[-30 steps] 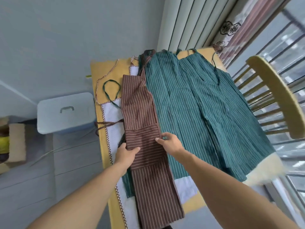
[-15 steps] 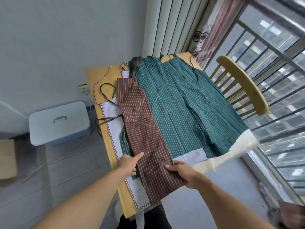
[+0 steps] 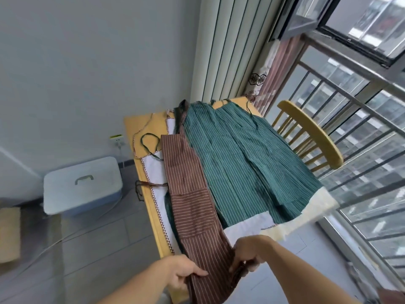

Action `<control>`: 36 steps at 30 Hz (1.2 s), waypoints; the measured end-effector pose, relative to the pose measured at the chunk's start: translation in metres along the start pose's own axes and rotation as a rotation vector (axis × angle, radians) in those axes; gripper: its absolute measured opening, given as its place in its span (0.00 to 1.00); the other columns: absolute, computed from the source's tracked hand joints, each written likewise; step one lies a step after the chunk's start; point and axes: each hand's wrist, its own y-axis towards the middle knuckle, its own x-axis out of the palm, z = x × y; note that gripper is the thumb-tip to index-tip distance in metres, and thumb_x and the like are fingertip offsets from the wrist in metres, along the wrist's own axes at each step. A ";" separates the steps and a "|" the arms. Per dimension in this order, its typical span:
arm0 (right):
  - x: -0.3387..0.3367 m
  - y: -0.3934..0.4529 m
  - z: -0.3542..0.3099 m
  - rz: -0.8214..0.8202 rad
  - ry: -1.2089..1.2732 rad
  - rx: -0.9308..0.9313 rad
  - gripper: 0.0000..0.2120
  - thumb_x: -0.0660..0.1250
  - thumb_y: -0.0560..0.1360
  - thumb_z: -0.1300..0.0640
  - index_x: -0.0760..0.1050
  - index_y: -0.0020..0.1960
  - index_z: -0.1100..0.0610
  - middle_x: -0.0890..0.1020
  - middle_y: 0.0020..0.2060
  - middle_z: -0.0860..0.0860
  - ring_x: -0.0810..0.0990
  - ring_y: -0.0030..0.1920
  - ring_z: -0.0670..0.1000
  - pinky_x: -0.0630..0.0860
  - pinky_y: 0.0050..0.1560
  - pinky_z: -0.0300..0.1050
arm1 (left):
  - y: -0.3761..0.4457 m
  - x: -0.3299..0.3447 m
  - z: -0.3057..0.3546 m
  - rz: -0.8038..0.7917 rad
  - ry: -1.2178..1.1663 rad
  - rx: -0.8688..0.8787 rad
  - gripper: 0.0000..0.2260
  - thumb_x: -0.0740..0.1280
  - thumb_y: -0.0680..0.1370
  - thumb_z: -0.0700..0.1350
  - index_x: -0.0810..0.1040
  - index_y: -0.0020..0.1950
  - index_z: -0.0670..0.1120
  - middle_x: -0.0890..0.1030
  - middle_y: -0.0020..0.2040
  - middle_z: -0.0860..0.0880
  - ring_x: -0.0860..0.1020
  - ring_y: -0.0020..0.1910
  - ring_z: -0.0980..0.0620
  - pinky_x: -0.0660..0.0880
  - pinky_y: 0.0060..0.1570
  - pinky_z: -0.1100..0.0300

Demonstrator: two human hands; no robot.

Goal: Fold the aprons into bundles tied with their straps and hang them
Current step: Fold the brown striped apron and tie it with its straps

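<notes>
A brown striped apron, folded into a long narrow strip, lies down the yellow table. At its near end my left hand pinches the left edge and my right hand pinches the right edge, both at the bottom hem. Beside it on the right, green striped aprons lie spread flat. Under them lies a white apron with checked trim. A brown strap trails off the table's left edge. A green strap loop lies near the far left.
A yellow wooden chair stands right of the table, against the window railing. A pale blue lidded box sits on the floor to the left, with a cardboard box beyond it. Curtains hang behind the table.
Both hands slid down the brown apron from its middle to its bottom hem and now pinch its edges. The view tilted up and back.
</notes>
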 end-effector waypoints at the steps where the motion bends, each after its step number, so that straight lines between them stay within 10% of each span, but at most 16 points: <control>1: 0.000 -0.005 -0.003 0.030 -0.033 -0.006 0.13 0.75 0.76 0.56 0.80 0.60 0.56 0.84 0.50 0.58 0.79 0.35 0.47 0.74 0.30 0.35 | 0.007 -0.002 -0.002 -0.023 0.024 -0.040 0.51 0.87 0.60 0.41 0.66 0.78 0.44 0.68 0.77 0.47 0.69 0.73 0.45 0.74 0.68 0.52; 3: -0.006 -0.015 -0.008 0.152 -0.006 -0.085 0.32 0.73 0.77 0.60 0.65 0.78 0.52 0.85 0.45 0.56 0.81 0.35 0.49 0.75 0.30 0.37 | -0.003 0.005 0.001 0.025 0.038 -0.025 0.30 0.81 0.70 0.40 0.74 0.69 0.42 0.76 0.70 0.48 0.77 0.63 0.47 0.80 0.59 0.54; 6: -0.020 -0.050 -0.022 0.205 0.127 -0.335 0.15 0.67 0.81 0.58 0.78 0.68 0.49 0.87 0.49 0.56 0.85 0.37 0.50 0.77 0.32 0.38 | -0.030 0.009 0.017 0.155 -0.050 0.107 0.03 0.71 0.79 0.35 0.78 0.51 0.39 0.86 0.49 0.43 0.83 0.43 0.47 0.83 0.47 0.52; 10: -0.042 -0.082 -0.042 0.114 0.412 -0.603 0.19 0.54 0.84 0.63 0.80 0.67 0.53 0.85 0.60 0.51 0.86 0.55 0.54 0.82 0.48 0.46 | -0.046 -0.031 0.036 0.350 -0.337 0.316 0.13 0.58 0.84 0.40 0.74 0.43 0.38 0.78 0.26 0.43 0.77 0.25 0.46 0.75 0.26 0.60; 13: -0.054 -0.081 -0.054 0.185 0.506 -0.731 0.17 0.60 0.82 0.67 0.78 0.67 0.57 0.83 0.63 0.48 0.85 0.57 0.54 0.81 0.52 0.46 | -0.068 -0.049 0.051 0.382 -0.302 0.499 0.11 0.57 0.86 0.38 0.79 0.56 0.42 0.81 0.41 0.46 0.78 0.41 0.49 0.77 0.40 0.59; 17: -0.060 -0.074 -0.065 0.638 0.428 -0.744 0.10 0.71 0.79 0.51 0.83 0.45 0.58 0.87 0.38 0.49 0.86 0.36 0.49 0.81 0.40 0.42 | -0.070 -0.076 0.052 0.320 0.010 0.549 0.26 0.65 0.69 0.27 0.76 0.66 0.43 0.79 0.59 0.49 0.74 0.57 0.51 0.72 0.64 0.55; 21: -0.064 -0.067 -0.067 0.907 0.231 -0.771 0.21 0.69 0.79 0.45 0.75 0.36 0.60 0.77 0.31 0.46 0.75 0.34 0.46 0.69 0.34 0.42 | -0.063 -0.080 0.052 0.236 0.086 0.587 0.37 0.84 0.58 0.44 0.74 0.63 0.41 0.78 0.65 0.45 0.75 0.63 0.50 0.68 0.68 0.52; 24: -0.063 -0.068 -0.066 0.721 0.501 -0.896 0.14 0.63 0.84 0.51 0.83 0.54 0.61 0.87 0.48 0.53 0.85 0.49 0.49 0.79 0.47 0.38 | -0.082 -0.059 0.060 0.244 0.006 0.660 0.26 0.82 0.69 0.46 0.78 0.63 0.42 0.83 0.60 0.48 0.78 0.63 0.50 0.72 0.64 0.57; 29: -0.055 -0.047 -0.051 0.538 0.466 -0.844 0.14 0.57 0.86 0.52 0.78 0.56 0.60 0.85 0.45 0.53 0.85 0.47 0.52 0.82 0.52 0.50 | -0.075 -0.042 0.049 0.258 0.174 0.582 0.30 0.84 0.64 0.50 0.78 0.62 0.45 0.85 0.56 0.49 0.83 0.56 0.52 0.81 0.59 0.55; 33: -0.051 -0.026 -0.030 0.409 0.225 -0.561 0.20 0.57 0.86 0.49 0.75 0.62 0.66 0.83 0.53 0.65 0.84 0.53 0.64 0.81 0.56 0.62 | -0.054 -0.022 0.031 0.152 0.211 0.479 0.26 0.83 0.68 0.47 0.77 0.60 0.43 0.85 0.56 0.47 0.85 0.54 0.51 0.82 0.56 0.54; 36: -0.041 -0.015 -0.013 0.285 0.203 -0.264 0.17 0.59 0.85 0.51 0.74 0.64 0.63 0.83 0.56 0.60 0.85 0.55 0.59 0.83 0.54 0.58 | -0.043 -0.008 0.022 0.071 0.313 0.297 0.41 0.84 0.67 0.52 0.67 0.71 0.39 0.77 0.67 0.43 0.82 0.61 0.47 0.80 0.61 0.52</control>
